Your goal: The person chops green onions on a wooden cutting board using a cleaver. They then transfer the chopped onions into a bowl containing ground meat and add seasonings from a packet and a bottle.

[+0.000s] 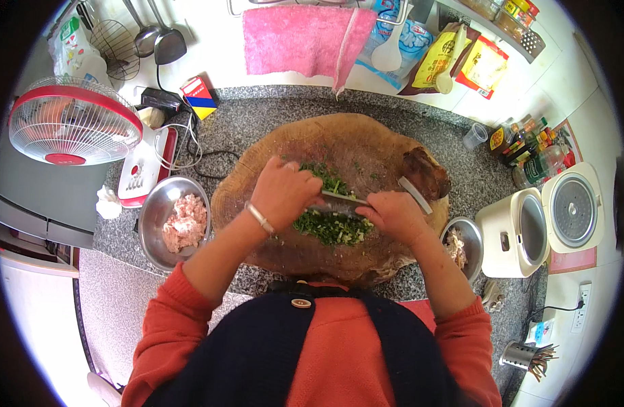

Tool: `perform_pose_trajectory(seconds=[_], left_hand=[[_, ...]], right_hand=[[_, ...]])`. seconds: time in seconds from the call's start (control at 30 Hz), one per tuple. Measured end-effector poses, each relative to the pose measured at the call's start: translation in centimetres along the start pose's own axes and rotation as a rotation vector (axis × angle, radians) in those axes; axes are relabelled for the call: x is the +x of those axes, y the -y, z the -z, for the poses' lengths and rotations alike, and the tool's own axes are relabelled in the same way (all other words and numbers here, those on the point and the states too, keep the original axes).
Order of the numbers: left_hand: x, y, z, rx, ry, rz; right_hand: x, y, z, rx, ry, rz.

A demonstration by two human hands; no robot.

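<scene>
My right hand (399,216) grips the handle end of a kitchen knife (345,202), its blade slanting across the chopped greens. At the blade's other end is my left hand (286,188), its fingers curled over it. Chopped green herbs (329,229) with pale bits lie in a pile under and around the blade. More greens (324,173) lie behind it. All this rests on a thick, round-edged wooden chopping block (271,259). A dark brown lump, possibly cured meat (429,170), sits at the block's right, beside a flat grey strip (415,195).
Left of the block stands a steel bowl of minced meat (184,224), near a red-rimmed fan (75,122). To the right are a smaller steel bowl (464,244), an open rice cooker (510,234) and several bottles (530,145). A pink towel (304,43) hangs behind.
</scene>
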State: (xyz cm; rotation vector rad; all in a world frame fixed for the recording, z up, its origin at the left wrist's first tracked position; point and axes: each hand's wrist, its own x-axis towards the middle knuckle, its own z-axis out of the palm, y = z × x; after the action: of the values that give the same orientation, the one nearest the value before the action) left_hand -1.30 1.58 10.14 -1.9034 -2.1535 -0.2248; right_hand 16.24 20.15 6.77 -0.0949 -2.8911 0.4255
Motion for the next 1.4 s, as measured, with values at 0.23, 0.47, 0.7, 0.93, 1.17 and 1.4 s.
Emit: perform_pose_trajectory(seconds=[0.23, 0.47, 0.7, 0.93, 1.17, 1.4], left_hand=[[-2.5, -3.3, -0.5, -0.058, -0.157, 0.066], [-5.8, -1.3, -2.7, -0.111, -0.155, 0.244], [-3.1, -0.3, -4.0, -0.137, -0.160, 0.130], [-3.1, -1.1, -2.8, -0.095, -0.092, 0.132], [-1.3, 0.4, -0.8, -0.168, -0.269, 0.116], [1.0, -0.7, -1.6, -0.526, -0.490, 0.481]], right_hand=[[-2.2, 0.9, 0.8, -0.004, 0.079, 0.062], [2.1, 3.0, 3.1, -0.133, 0.214, 0.158], [1.2, 1.3, 1.8, -0.129, 0.146, 0.115], [-0.9, 1.0, 0.1, -0.137, 0.007, 0.076], [-0.1, 1.6, 2.2, -0.053, 0.092, -0.077], [-4.9, -0.6, 3.5, 0.311, -0.247, -0.442]])
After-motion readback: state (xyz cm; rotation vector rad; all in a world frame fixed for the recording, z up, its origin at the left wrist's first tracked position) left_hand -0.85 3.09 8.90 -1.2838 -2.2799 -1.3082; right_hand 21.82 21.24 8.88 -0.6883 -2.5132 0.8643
